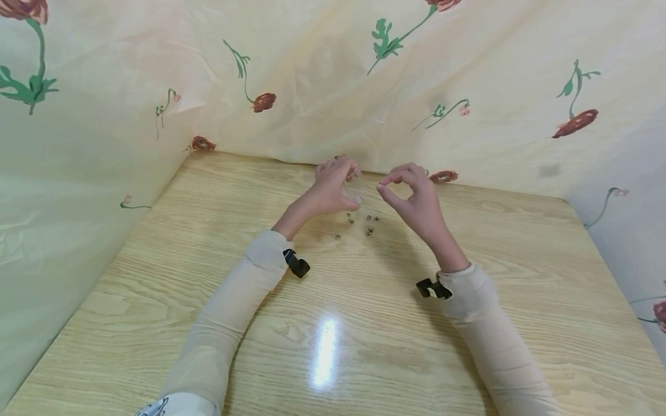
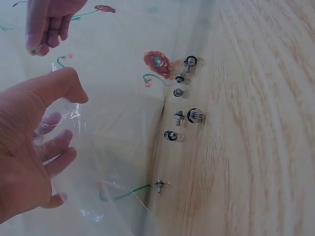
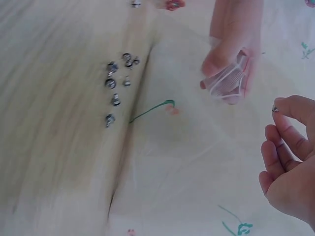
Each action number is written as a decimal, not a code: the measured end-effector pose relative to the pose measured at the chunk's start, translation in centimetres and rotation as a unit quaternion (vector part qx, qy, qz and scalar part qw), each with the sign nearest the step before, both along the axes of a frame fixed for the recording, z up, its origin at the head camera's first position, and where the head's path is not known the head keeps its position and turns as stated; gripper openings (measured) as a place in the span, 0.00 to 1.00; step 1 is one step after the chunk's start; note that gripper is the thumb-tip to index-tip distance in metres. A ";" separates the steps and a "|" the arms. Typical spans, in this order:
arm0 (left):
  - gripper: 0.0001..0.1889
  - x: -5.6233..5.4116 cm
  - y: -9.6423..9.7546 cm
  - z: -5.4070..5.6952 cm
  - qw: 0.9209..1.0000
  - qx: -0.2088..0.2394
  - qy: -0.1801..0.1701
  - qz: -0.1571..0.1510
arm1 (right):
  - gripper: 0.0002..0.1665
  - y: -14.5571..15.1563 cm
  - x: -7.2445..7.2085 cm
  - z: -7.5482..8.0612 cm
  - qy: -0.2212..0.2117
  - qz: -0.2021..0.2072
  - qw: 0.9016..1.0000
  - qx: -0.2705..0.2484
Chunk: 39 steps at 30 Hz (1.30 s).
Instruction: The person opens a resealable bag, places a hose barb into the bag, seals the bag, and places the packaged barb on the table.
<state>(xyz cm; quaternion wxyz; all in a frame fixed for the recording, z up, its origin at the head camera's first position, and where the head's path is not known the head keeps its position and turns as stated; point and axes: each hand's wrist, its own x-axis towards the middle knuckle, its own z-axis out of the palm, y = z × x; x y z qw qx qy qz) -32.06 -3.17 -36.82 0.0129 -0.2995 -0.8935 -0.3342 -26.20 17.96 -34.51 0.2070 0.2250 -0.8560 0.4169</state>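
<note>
My left hand holds a clear plastic bag by its mouth, the thumb on one side and fingers on the other. In the left wrist view the thin film of the bag spreads around the fingers. My right hand is raised just to the right of the bag, apart from it. Between its thumb and index fingertips it pinches a small shiny metal fitting, mostly covered by the fingertips. Several similar fittings with black rings, among them a larger-looking one, lie scattered on the table below the hands.
The wood-grain table carries a bright light reflection near its front. Flower-printed sheeting hangs along the back and left, close behind both hands. Black straps are at the wrists, over pale sleeves.
</note>
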 end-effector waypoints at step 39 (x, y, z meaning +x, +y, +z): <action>0.30 0.9 1.6 -0.7 0.997 -0.008 -0.012 -0.071 | 0.06 -1.3 -0.6 -1.2 0.070 0.020 0.997 0.011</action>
